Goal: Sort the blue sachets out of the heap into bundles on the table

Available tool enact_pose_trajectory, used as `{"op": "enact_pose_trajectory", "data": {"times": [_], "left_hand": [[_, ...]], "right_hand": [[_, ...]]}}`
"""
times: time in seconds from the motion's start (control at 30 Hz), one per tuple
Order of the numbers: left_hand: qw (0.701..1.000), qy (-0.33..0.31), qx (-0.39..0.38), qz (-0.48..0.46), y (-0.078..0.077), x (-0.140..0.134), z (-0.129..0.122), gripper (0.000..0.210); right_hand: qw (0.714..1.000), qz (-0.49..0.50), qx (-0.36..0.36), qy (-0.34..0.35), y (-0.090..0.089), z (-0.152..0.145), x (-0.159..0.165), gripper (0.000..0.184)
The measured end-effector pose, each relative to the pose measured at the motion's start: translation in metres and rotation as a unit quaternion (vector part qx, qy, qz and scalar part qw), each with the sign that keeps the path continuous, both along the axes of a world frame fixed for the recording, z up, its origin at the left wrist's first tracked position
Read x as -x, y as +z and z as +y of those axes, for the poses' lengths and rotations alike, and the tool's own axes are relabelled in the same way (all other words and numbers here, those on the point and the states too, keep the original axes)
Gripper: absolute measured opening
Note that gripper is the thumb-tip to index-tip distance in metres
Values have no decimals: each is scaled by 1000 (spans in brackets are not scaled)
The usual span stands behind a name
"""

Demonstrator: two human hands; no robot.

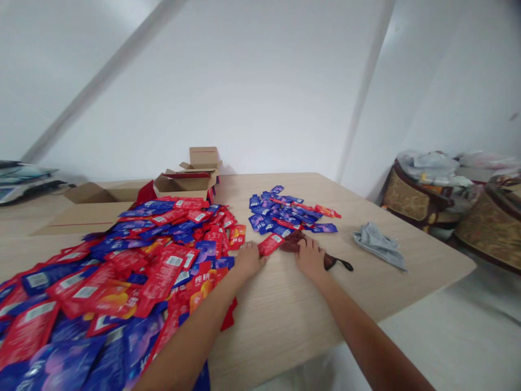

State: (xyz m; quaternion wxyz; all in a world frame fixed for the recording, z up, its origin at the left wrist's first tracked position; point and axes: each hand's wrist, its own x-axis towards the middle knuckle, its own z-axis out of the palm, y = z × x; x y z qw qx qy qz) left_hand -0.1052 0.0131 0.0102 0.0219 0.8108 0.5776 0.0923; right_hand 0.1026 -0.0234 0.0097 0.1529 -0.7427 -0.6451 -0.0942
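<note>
My left hand (249,262) is closed at the near end of a red sachet (271,244) with a white barcode label. My right hand (311,260) is wrapped over a dark brown, soft-looking item (292,240), whose kind I cannot make out; a black loop (345,264) sticks out at its right end. The sachet's far end meets the brown item. To my left spreads a large heap of red and blue sachets (171,266). Beyond my hands lies a smaller pile of blue and red sachets (280,212).
Open cardboard boxes (87,214) stand behind the large heap. A crumpled grey cloth or bag (378,244) lies on the table (293,320) at right. Patterned chairs (411,198) piled with plastic bags stand past the table's right edge. A white wall rises behind.
</note>
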Motion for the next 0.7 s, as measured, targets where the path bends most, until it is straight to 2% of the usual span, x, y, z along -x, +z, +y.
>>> {"op": "enact_pose_trajectory", "data": {"times": [0.13, 0.23, 0.3, 0.37, 0.47, 0.53, 0.63, 0.7], "left_hand": [[998, -29, -53, -22, -3, -9, -5, 34], [995, -52, -82, -17, -8, -11, -9, 29], [993, -71, -91, 1, -10, -11, -11, 29], [990, -105, -91, 22, -10, -11, -11, 29], [984, -148, -82, 49, -8, -8, -11, 30], [982, -163, -69, 69, -6, -5, -11, 30], [980, -171, -46, 96, -1, -2, -11, 27], [978, -174, -39, 106, 3, -1, -11, 26]], "right_hand": [[997, 67, -9, -37, -2, 25, -28, 28], [986, 140, -84, -38, 0, 21, -38, 33], [976, 154, -153, 10, 5, 14, -29, 40], [972, 124, -171, 103, 9, 5, -11, 48], [968, 45, -78, 232, 11, -4, 22, 53], [960, 12, -14, 279, 9, -3, 34, 49], [956, -11, 24, 291, 3, 10, 30, 47], [967, -21, 29, 252, 2, 24, 18, 48]]}}
